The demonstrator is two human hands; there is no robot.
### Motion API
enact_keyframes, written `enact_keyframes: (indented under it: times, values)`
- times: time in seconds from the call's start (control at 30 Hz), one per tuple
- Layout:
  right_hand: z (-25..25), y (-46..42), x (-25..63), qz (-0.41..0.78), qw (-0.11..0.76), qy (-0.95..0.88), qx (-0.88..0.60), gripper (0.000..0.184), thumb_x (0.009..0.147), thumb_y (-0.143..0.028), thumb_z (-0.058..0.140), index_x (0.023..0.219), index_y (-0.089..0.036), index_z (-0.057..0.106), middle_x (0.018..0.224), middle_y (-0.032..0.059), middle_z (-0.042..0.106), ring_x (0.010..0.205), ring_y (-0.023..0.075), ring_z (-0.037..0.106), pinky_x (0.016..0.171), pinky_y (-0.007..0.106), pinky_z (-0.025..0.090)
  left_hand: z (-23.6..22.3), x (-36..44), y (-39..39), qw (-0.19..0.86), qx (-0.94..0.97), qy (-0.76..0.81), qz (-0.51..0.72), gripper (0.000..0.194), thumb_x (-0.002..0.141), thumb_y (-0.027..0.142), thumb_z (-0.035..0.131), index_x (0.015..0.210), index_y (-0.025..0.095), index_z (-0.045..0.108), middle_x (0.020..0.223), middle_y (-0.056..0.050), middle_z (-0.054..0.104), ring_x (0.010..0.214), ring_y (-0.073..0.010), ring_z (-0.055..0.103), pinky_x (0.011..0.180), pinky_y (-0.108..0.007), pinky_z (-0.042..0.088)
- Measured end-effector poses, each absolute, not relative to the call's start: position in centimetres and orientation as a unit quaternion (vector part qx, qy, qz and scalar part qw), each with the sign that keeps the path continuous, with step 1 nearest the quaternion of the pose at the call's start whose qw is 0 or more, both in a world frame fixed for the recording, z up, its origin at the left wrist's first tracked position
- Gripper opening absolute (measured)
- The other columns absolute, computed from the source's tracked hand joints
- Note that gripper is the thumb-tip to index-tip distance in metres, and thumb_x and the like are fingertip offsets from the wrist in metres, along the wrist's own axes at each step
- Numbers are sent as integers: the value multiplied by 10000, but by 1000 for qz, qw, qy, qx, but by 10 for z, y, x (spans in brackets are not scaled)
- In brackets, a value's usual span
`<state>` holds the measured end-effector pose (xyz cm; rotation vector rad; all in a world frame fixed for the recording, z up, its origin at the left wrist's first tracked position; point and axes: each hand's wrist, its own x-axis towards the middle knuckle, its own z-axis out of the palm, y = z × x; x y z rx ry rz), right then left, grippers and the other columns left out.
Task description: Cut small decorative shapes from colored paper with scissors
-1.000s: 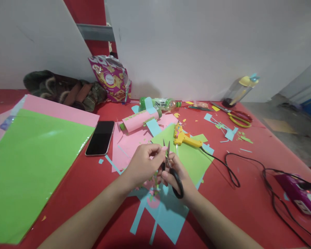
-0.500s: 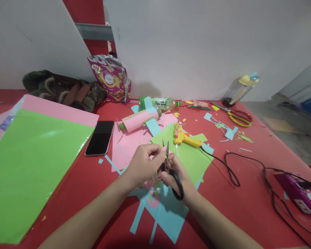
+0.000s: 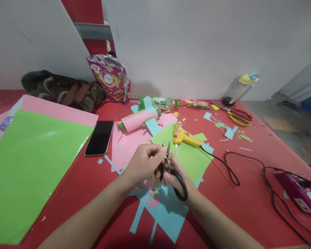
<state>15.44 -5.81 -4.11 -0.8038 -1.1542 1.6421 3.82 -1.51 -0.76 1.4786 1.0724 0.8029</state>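
My right hand (image 3: 176,169) is closed around black-handled scissors (image 3: 180,188), whose blades point away from me and stand apart. My left hand (image 3: 146,162) pinches a small piece of pink paper (image 3: 164,149) at the blades. Both hands nearly touch, held over blue paper (image 3: 171,218) and small pink and green scraps (image 3: 152,196). Just beyond them a yellow glue gun (image 3: 182,137) rests on green paper (image 3: 194,159). A tube wrapped in pink paper (image 3: 138,121) lies farther back, with blue pieces on it.
A phone (image 3: 99,138) and a large green sheet in clear film (image 3: 41,166) lie left. Along the wall are a snack bag (image 3: 110,79), a green bottle (image 3: 160,103) and a clear yellow-lidded bottle (image 3: 238,91). Red-and-yellow-handled scissors (image 3: 239,117), black cable (image 3: 248,157) and a purple power strip (image 3: 299,195) are right.
The scissors' handles and blades have opened wider in my right hand. My left hand stays at the pink paper, almost unmoved.
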Motion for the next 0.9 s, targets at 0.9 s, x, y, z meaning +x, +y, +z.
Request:
enact_keyframes:
  times: [0.9]
  values:
    - [-42,-59,152,590,483,-508,-400,341,706,-482,532,769,-209,337,616,-51,366,532,101,373,509,242,304,-6,47,-22,525,597,499,346,289,746,210,396,463,154,384,396,60,373,400,-59,390,442,-179,324]
